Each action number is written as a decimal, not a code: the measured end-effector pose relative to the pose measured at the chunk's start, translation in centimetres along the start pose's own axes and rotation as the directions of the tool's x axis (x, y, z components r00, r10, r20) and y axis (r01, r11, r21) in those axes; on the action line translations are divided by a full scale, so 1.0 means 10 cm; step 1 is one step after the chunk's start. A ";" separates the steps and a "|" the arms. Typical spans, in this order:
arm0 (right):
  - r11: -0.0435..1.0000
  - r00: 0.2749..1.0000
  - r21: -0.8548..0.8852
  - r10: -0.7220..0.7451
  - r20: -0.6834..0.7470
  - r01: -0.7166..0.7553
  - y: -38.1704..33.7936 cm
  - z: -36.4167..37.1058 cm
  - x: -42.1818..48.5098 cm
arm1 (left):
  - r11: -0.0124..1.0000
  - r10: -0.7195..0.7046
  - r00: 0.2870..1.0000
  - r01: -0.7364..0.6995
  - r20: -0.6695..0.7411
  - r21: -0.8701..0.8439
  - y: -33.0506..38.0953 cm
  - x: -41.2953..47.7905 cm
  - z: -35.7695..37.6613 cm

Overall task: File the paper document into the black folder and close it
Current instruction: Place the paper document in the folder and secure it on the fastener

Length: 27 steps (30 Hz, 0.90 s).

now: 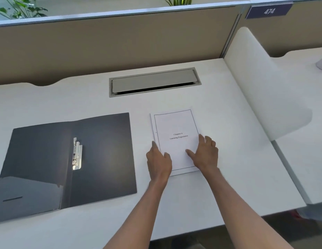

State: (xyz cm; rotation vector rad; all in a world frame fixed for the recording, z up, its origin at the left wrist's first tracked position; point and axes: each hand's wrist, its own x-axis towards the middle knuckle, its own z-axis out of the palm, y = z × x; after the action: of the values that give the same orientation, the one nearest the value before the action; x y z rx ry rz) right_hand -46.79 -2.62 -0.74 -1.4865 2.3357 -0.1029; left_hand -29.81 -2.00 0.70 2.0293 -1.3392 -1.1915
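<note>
The black folder [102, 155] lies open and flat on the left of the white desk [219, 186], with a metal clip [77, 154] along its spine. To its right lies the paper document [175, 126], a thin white stack with a framed title page. My left hand [159, 161] rests at the stack's lower left edge, thumb on the page. My right hand [206, 154] lies on the lower right part, fingers spread over the right edge. Both hands touch the paper, which lies flat on the desk.
A grey cable hatch [154, 81] is set into the desk behind the document. A beige partition [102, 42] runs along the back. A white rounded divider [260, 87] stands at the right, with another desk beyond it.
</note>
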 end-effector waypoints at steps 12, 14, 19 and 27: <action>0.998 0.998 0.002 -0.058 0.037 0.057 0.19 -0.06 0.10 | 0.892 -0.402 0.910 0.364 -0.105 -0.267 0.37 0.23 0.30; 0.998 0.997 -0.008 -0.067 0.040 0.068 0.20 -0.07 0.11 | 0.857 -0.440 0.896 0.398 -0.062 -0.328 0.38 0.31 0.27; 0.997 0.997 -0.005 -0.074 0.032 0.074 0.22 -0.07 0.11 | 0.869 -0.365 0.931 0.336 -0.014 -0.363 0.40 0.41 0.20; 0.996 0.996 -0.015 -0.088 -0.005 0.088 0.29 -0.01 0.09 | 0.822 -0.334 0.942 0.279 -0.023 -0.496 0.21 0.45 0.08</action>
State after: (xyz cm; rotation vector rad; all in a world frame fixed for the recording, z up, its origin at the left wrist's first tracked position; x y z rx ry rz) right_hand -49.64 -2.17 -1.63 -1.5983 2.2796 -0.1133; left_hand -30.81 -6.83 -0.10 1.9317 -0.5782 -1.3639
